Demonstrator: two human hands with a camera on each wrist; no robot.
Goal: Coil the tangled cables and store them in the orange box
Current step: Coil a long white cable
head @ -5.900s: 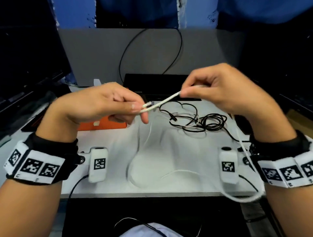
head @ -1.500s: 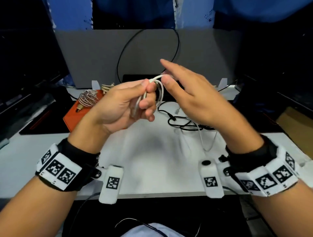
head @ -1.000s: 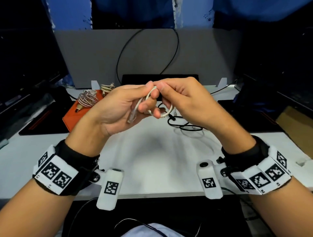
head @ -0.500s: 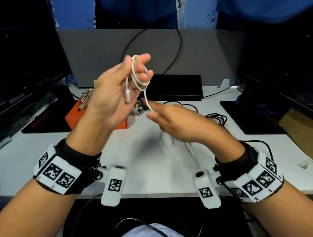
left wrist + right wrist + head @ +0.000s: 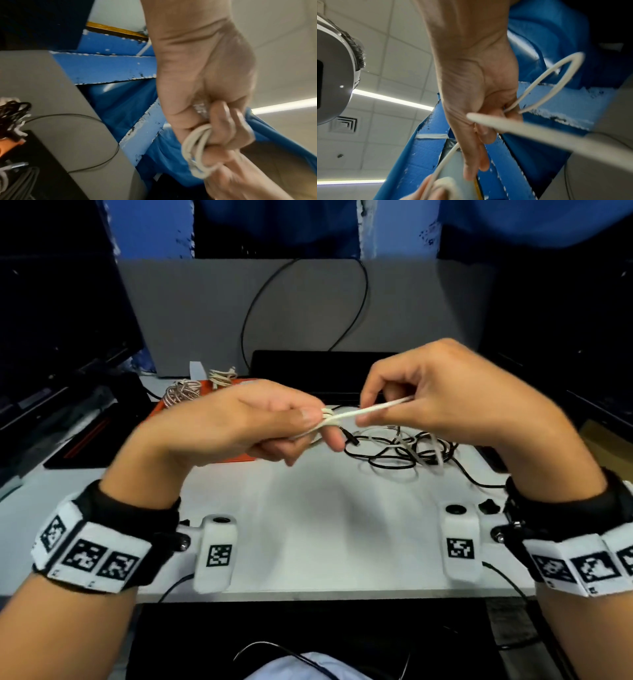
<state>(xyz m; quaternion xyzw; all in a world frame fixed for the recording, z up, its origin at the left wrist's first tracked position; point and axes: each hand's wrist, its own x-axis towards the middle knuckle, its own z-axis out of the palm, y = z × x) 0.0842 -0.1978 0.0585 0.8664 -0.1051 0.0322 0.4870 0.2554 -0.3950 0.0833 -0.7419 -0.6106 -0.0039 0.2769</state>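
A white cable [image 5: 363, 411] runs taut between both hands above the white desk [image 5: 325, 525]. My left hand [image 5: 287, 426] holds several loops of it wound round its fingers; those loops of the white cable [image 5: 197, 152] show in the left wrist view under the left hand [image 5: 214, 121]. My right hand [image 5: 404, 405] pinches the free length of the white cable [image 5: 530, 134] to the right of the coil, seen also as the right hand [image 5: 481, 121] in its wrist view. The orange box [image 5: 161, 409] lies behind my left hand, with two coiled cables [image 5: 183, 392] in it.
A tangle of black cables [image 5: 404, 450] lies on the desk below my right hand. A black flat device [image 5: 308, 364] stands at the back by a grey partition [image 5: 205, 313]. Dark mats lie at the left [image 5: 78, 440] and right [image 5: 493, 457].
My left hand has come down from its raised position to mid-height. My right hand has risen from below and now draws the cable taut to the right.
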